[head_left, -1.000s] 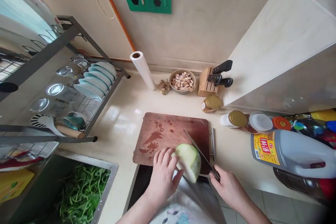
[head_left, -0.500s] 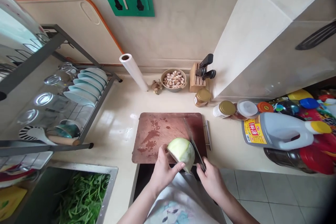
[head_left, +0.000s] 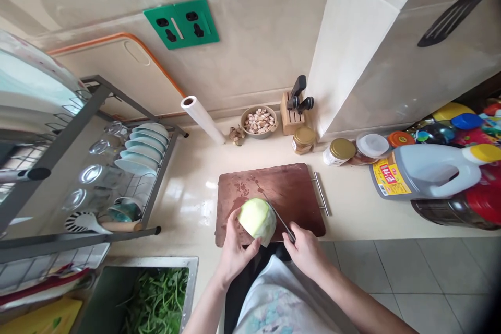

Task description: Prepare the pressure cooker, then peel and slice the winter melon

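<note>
My left hand (head_left: 234, 250) wraps round a pale green peeled gourd piece (head_left: 257, 220) and holds it up over the near edge of the brown cutting board (head_left: 285, 190). My right hand (head_left: 306, 250) grips the handle of a kitchen knife (head_left: 277, 215). The blade lies against the right side of the gourd and points away from me over the board.
A dish rack (head_left: 129, 156) with plates and glasses stands at left, and below it a sink (head_left: 156, 297) holds leafy greens. At the back are a plastic wrap roll (head_left: 202, 119), a garlic bowl (head_left: 258, 122) and a knife block (head_left: 291, 112). Jars and bottles (head_left: 422, 172) crowd the right.
My view has tilted and shifted, so the counter looks further away. Both hands drew closer together, and the gourd and knife moved left over the board's near edge.
</note>
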